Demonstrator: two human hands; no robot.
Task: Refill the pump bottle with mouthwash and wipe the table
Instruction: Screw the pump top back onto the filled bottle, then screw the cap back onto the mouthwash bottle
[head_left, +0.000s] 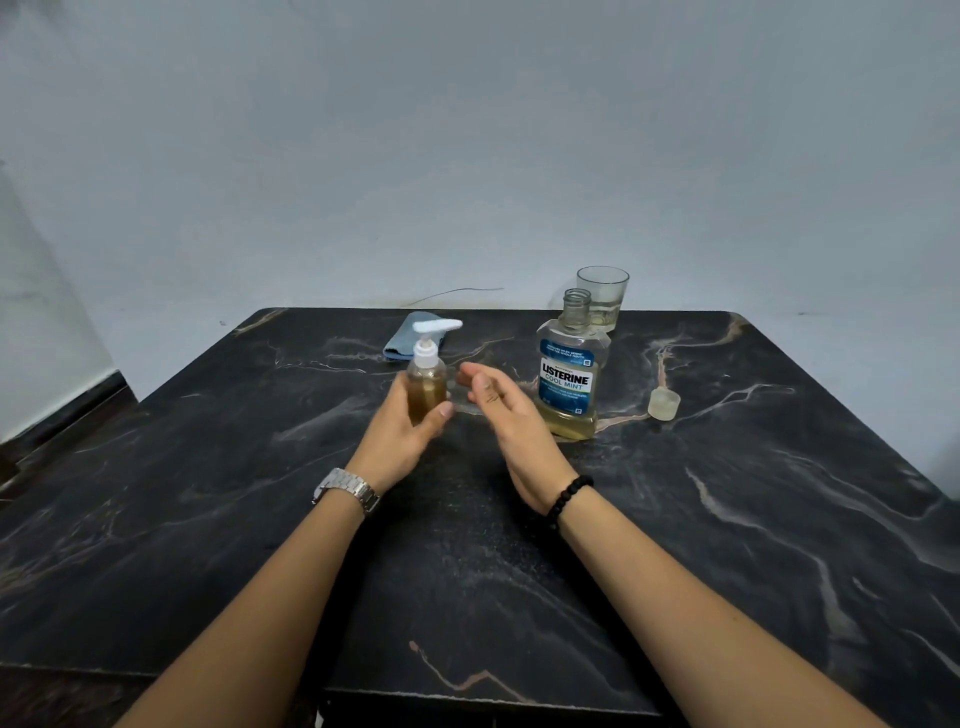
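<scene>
Refill looking done — wiping not yet begun.

The left hand (402, 431) is gripping the small clear pump bottle (427, 382), amber-filled with its white pump head on, upright over the dark marbled worktop (727, 519); the right hand (501, 410) is hovering just beside it, fingers relaxed and apart, holding nothing. The labelled clear mouthwash bottle (569, 374) is standing uncapped, mostly drained, its pale cap (664, 404) lying nearby. The folded blue cloth (408, 340) is sitting untouched — any spills are hard to make out on the dark surface.

pump bottle (427, 387): upright, amber-filled, pump on, centre | mouthwash bottle (568, 382): uncapped, right | cap (664, 404): farther right | blue cloth (410, 340): far
</scene>
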